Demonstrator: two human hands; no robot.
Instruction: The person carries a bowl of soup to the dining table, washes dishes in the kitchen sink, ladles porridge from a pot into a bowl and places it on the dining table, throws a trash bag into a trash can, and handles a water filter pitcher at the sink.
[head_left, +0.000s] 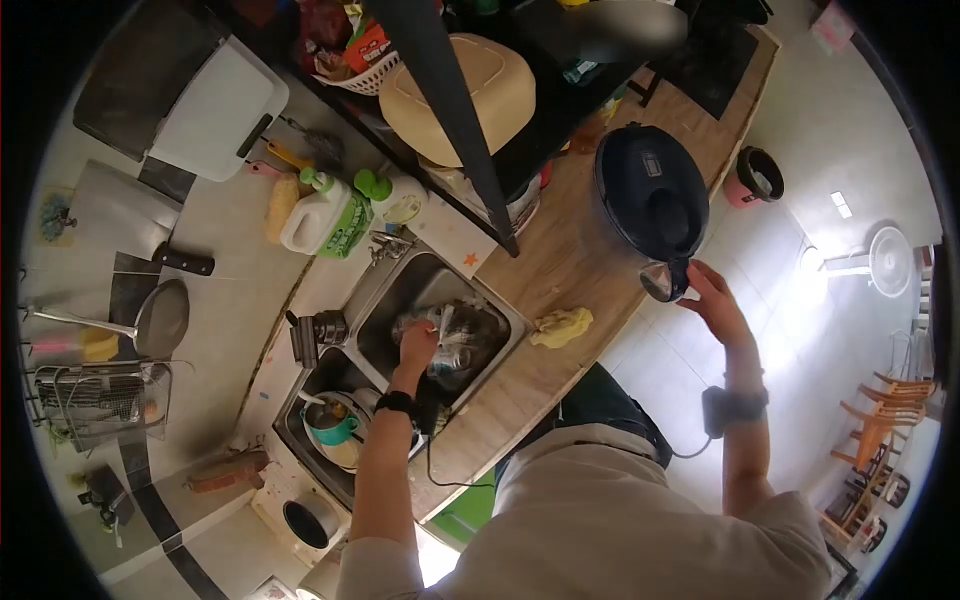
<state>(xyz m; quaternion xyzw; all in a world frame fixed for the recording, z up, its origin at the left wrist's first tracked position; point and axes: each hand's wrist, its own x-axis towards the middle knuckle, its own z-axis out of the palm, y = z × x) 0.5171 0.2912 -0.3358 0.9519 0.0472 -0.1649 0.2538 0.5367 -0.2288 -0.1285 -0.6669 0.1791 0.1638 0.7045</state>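
Observation:
My left hand (418, 345) reaches into the right sink basin (514, 322), its fingers closed on a crumpled clear plastic bag (470, 335). What lies inside or under the plastic is hard to make out. At the counter's front edge, my right hand (712, 300) has its fingers at the handle of a dark blue lidded pitcher (650, 185). The pitcher stands on the wooden counter, its handle turned toward me. A yellow cloth (561, 327) lies between the sink and the pitcher.
The left basin holds a teal pot (334, 428) and other dishes. Behind the faucet (390, 243) stand a detergent jug (327, 220) and a white bottle (400, 198). A black shelf post (450, 120) rises over the counter. A bin (752, 178) is on the floor.

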